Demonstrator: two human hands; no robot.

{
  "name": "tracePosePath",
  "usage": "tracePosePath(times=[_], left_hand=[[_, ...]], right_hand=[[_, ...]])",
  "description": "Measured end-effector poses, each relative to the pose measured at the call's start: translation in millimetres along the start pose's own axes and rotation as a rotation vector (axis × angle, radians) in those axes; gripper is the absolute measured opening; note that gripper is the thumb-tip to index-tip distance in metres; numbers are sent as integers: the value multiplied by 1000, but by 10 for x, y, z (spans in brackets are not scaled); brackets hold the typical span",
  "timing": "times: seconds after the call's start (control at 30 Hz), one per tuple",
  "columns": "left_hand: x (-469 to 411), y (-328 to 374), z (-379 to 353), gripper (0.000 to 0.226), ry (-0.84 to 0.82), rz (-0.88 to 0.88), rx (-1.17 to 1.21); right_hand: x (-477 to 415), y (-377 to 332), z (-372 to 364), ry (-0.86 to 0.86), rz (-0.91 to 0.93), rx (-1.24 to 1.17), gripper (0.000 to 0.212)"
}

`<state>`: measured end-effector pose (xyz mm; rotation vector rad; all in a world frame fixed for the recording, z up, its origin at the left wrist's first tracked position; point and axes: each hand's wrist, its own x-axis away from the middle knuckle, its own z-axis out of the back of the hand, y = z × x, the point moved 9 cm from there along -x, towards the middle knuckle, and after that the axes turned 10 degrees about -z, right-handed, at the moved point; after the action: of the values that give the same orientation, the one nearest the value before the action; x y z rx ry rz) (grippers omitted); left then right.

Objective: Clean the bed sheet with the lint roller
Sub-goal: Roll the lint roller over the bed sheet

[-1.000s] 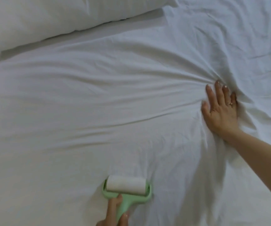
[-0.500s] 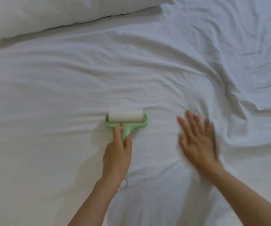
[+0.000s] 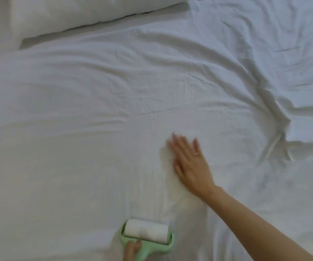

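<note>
A white bed sheet (image 3: 99,140) fills the view, creased in long folds. The lint roller (image 3: 146,231), with a white sticky drum in a mint-green frame and handle, lies on the sheet at the bottom edge. My left hand (image 3: 132,250) grips its handle, with a finger up against the frame; most of the hand is cut off by the frame edge. My right hand (image 3: 188,164) lies flat on the sheet to the right of and beyond the roller, fingers straight and blurred by motion, a ring on one finger.
A white pillow (image 3: 87,12) lies along the top left. A deep bunched ridge of sheet (image 3: 276,119) runs down the right side, with more wrinkles beyond it.
The roller went away from me, then came back to the near edge. My right hand slid from the bunched fold on the right toward the middle of the sheet.
</note>
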<state>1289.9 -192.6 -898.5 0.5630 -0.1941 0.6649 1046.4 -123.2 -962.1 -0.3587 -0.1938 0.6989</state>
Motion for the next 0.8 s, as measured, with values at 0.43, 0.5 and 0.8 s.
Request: tracePosePath(times=[0.43, 0.5, 0.8], left_hand=[[-737, 700, -247, 44, -16, 44, 179], [-503, 548, -431, 42, -107, 83, 170], [543, 244, -652, 48, -414, 177, -6]], right_hand=[[438, 1916, 494, 4, -421, 268, 59], [424, 1872, 498, 63, -510, 207, 62], [818, 138, -114, -29, 71, 135, 53]])
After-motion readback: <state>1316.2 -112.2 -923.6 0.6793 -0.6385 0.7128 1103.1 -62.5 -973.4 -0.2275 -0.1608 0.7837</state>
